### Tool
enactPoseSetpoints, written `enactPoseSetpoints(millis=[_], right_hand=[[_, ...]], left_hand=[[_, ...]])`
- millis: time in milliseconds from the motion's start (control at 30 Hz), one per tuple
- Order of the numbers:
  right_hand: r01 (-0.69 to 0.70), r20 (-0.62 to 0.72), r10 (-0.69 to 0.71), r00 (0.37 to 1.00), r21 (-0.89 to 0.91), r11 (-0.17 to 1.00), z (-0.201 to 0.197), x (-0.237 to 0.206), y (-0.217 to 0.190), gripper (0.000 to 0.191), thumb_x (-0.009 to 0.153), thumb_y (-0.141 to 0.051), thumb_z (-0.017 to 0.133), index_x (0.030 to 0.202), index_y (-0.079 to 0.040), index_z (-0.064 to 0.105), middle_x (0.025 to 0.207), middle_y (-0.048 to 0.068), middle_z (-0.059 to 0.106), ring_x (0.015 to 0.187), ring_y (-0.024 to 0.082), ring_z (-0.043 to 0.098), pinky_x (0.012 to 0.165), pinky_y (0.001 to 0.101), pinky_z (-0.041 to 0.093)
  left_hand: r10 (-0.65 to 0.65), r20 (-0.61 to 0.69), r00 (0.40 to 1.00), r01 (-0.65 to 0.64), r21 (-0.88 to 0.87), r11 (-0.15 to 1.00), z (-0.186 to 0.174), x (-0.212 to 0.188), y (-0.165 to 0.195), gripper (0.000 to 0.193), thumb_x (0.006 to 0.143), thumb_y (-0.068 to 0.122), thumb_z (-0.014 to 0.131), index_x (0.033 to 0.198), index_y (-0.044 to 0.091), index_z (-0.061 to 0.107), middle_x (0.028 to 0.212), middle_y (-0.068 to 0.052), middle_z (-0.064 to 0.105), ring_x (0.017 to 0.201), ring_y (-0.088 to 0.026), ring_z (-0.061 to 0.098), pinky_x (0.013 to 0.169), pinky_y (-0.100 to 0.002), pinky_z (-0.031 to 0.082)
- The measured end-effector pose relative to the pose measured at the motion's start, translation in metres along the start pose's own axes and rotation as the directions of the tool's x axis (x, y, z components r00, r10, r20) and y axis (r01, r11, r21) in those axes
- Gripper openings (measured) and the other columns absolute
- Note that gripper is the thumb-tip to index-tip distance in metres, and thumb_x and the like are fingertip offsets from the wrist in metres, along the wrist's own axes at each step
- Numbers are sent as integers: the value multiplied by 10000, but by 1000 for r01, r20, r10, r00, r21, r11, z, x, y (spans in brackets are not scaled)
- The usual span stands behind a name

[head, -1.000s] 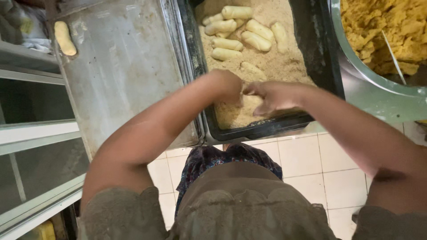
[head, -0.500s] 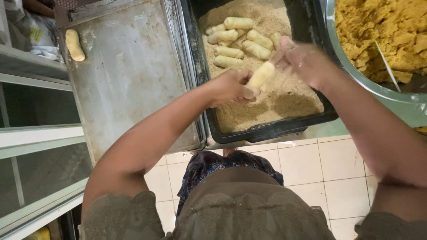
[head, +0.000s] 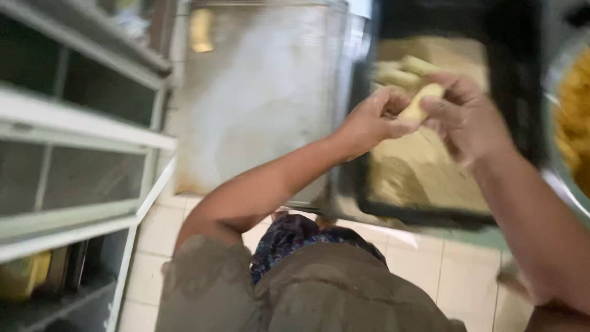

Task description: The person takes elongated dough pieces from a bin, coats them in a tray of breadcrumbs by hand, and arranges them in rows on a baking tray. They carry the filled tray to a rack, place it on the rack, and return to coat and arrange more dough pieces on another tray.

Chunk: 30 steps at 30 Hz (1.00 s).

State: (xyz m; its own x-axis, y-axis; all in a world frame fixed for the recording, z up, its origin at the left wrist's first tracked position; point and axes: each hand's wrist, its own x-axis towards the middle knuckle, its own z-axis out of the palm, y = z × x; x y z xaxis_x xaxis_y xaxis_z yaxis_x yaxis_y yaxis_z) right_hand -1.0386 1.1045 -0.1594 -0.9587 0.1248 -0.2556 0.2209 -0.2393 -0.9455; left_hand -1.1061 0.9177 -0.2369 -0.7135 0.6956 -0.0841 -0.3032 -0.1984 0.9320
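Nearest to me: my olive-brown shirt (head: pixel 319 289) and a patch of dark patterned cloth (head: pixel 295 237) below it, over the white tiled floor (head: pixel 405 270).

Both forearms reach forward and meet above the near-left part of the black rectangular tray of tan breadcrumbs (head: pixel 519 123). The frame is motion-blurred, so fine detail is soft.

My left hand (head: pixel 372 120) is curled, fingers closed toward the thumb, pinching the lower left end of the pale yellow crumb-coated roll (head: pixel 418 104). My right hand (head: pixel 464 117) is also curled, fingers bent round the upper right end of the same roll. So both hands grip one roll, held tilted, lifted clear of the crumb bed. I cannot tell how tight the grip is.

Tray under the hands: crumb layer (head: pixel 424 172) covers the bottom. A few more pale coated rolls (head: pixel 405 71) lie in the far part of it, just beyond my hands.

Left of the tray, touching or just beside it: a large dull steel baking sheet (head: pixel 258 98), mostly bare, with one golden-yellow roll (head: pixel 201 29) at its far left corner.

Far left: white-framed shelves with glass panels (head: pixel 67 141).

Right edge: rim of a metal bowl (head: pixel 556 184) holding an orange-yellow crumbly mix (head: pixel 578 110), only partly in frame.
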Motion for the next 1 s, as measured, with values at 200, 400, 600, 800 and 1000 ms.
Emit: enactPoseSetpoints(millis=[200, 400, 600, 800, 1000], right_hand=[[194, 210, -125, 970, -350, 916, 125, 131, -18, 501, 942, -124, 760, 1399, -8, 591, 1217, 78, 671, 1052, 175, 695, 897, 300, 607], [27, 303, 66, 951, -291, 956, 287, 271, 53, 450, 873, -108, 780, 1293, -4, 657, 1148, 100, 695, 1012, 227, 718, 855, 352, 641], [-22, 296, 140, 945, -368, 930, 335, 315, 82, 420, 896, -61, 773, 1292, 10, 653, 1169, 90, 655, 1034, 197, 714, 884, 344, 648], [47, 284, 102, 953, -472, 881, 333, 325, 97, 464, 874, -70, 786, 1317, 1, 668, 1110, 130, 716, 975, 253, 706, 818, 331, 621], [422, 339, -253, 906, -762, 491, 328, 316, 114, 468, 856, -140, 824, 1310, -122, 714, 1231, 163, 693, 995, 329, 694, 900, 422, 562]], left_hand=[[282, -423, 861, -109, 388, 915, -150, -44, 39, 458, 978, 263, 703, 1365, 31, 625, 1215, -92, 725, 1076, -168, 693, 911, -322, 579], [391, -320, 863, 138, 893, 428, -272, -88, 32, 548, 920, 183, 668, 1430, 26, 541, 1460, -226, 544, 1357, -360, 502, 1110, -424, 410], [457, -184, 870, 94, 973, 211, -307, -72, 11, 587, 912, 87, 574, 1471, -57, 470, 1584, -242, 429, 1498, -367, 415, 1226, -416, 376], [407, -231, 884, 118, 952, 284, -318, -45, 14, 604, 908, 93, 544, 1470, -90, 421, 1636, -271, 324, 1469, -424, 381, 1174, -432, 352], [331, -303, 894, 267, 952, 151, -311, -36, 22, 678, 939, 251, 586, 1514, -56, 400, 1627, -221, 312, 1504, -386, 366, 1224, -505, 309]])
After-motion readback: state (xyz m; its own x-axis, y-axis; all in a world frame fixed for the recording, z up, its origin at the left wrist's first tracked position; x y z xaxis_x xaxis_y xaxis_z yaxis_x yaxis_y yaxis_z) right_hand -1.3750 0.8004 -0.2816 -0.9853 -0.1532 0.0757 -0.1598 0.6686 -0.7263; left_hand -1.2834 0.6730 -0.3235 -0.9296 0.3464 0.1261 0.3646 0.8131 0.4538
